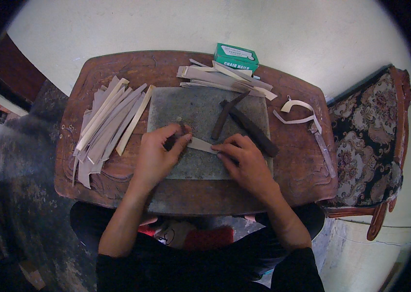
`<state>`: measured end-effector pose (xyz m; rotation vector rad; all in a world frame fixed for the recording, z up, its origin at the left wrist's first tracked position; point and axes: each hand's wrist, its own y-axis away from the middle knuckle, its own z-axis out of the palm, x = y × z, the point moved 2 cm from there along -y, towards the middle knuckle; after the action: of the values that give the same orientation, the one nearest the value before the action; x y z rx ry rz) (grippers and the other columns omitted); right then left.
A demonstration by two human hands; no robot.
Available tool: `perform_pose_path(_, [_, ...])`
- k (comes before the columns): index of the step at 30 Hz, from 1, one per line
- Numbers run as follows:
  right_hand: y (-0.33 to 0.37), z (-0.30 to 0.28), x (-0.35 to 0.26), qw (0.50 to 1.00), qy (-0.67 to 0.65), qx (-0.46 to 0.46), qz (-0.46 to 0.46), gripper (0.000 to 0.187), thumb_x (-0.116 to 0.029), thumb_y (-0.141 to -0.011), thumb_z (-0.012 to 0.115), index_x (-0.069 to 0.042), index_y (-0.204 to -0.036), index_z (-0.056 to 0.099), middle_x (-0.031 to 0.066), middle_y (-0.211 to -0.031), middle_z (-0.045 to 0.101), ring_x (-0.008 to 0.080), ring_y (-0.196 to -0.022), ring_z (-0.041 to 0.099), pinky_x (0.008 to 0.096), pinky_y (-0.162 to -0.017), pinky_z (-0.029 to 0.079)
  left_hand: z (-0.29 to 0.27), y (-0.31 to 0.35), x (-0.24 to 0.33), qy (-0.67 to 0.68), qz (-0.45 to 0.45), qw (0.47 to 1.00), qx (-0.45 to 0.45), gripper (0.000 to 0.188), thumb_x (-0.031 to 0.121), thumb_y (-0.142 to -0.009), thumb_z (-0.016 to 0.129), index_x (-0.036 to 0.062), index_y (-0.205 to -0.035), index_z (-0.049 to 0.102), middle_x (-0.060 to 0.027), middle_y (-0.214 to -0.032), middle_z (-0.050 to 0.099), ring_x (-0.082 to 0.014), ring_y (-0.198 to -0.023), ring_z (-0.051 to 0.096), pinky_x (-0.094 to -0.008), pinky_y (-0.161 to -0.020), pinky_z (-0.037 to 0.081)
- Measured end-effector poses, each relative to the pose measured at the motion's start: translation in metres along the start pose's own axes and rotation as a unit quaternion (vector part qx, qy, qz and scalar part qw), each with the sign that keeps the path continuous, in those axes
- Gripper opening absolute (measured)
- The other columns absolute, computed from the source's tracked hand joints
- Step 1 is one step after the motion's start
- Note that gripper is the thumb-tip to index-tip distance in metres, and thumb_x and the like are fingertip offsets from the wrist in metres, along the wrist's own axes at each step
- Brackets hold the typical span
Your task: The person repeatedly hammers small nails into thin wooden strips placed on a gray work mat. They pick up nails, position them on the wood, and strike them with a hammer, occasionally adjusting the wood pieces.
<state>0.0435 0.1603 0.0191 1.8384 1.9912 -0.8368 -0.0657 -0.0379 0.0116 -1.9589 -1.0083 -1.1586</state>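
Observation:
A short pale grey strip (202, 145), which looks like leather, is stretched between my two hands over a grey slab (166, 109). My left hand (162, 146) pinches its left end; a small dark brown piece (182, 125) sticks up between the fingers, its kind unclear. My right hand (242, 158) has the right end between thumb and fingertips. Just beyond my right hand, a dark hammer (253, 130) lies on the slab, its narrow curved head toward the far side and its thick handle slanting to the near right.
Many grey and cream strips (110, 121) are heaped on the carved wooden table (103, 187) at left. Another pile of strips (215, 77) lies behind the slab, near a green box (236, 56). At right are a curled strip (303, 104) and a knife-like tool (323, 151). A floral chair (368, 141) stands beside the table.

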Motion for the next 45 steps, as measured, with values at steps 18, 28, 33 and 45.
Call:
perform_pose_path(18, [-0.015,-0.04,0.042,0.962,0.229,0.023,0.146,0.037,-0.029,-0.092,0.069,-0.003,-0.117,0.062,0.0186,-0.116,0.06,0.0397,-0.109,0.061,0.0511,-0.086,0.052,0.006,0.001,0.003,-0.02,0.127,0.991,0.025,0.018,0.007,-0.09,0.072,-0.0019,-0.105,0.069,-0.0187,-0.091,0.07,-0.0324,-0.079,0.069,-0.0375,-0.071,0.052])
perform_pose_path(28, [0.003,-0.049,0.002,0.974,-0.096,0.061,0.193,0.039,-0.015,-0.095,0.068,-0.002,-0.122,0.042,0.0288,-0.107,0.069,0.0442,-0.097,0.07,0.0486,-0.084,0.054,0.005,0.003,0.002,-0.011,0.127,0.992,0.003,0.019,0.006,-0.091,0.069,-0.0036,-0.107,0.068,-0.022,-0.094,0.068,-0.0397,-0.086,0.067,-0.0423,-0.074,0.052])
perform_pose_path(33, [0.001,-0.054,-0.021,0.951,-0.187,0.037,0.244,0.043,-0.014,-0.097,0.066,-0.002,-0.129,0.041,0.0295,-0.108,0.068,0.0422,-0.097,0.071,0.0482,-0.083,0.054,0.006,0.002,0.003,-0.018,0.159,0.987,0.018,0.019,0.005,-0.09,0.069,-0.0045,-0.107,0.068,-0.0219,-0.093,0.068,-0.0395,-0.085,0.067,-0.0428,-0.074,0.052])
perform_pose_path(45, [-0.003,-0.072,-0.073,0.995,-0.039,0.081,0.049,0.045,-0.017,-0.099,0.062,-0.007,-0.14,0.048,0.0251,-0.12,0.066,0.045,-0.108,0.066,0.047,-0.087,0.054,0.01,0.004,0.004,-0.029,0.178,0.983,0.038,0.02,0.004,-0.089,0.071,-0.0052,-0.106,0.068,-0.0206,-0.091,0.068,-0.0383,-0.081,0.068,-0.0422,-0.071,0.053])
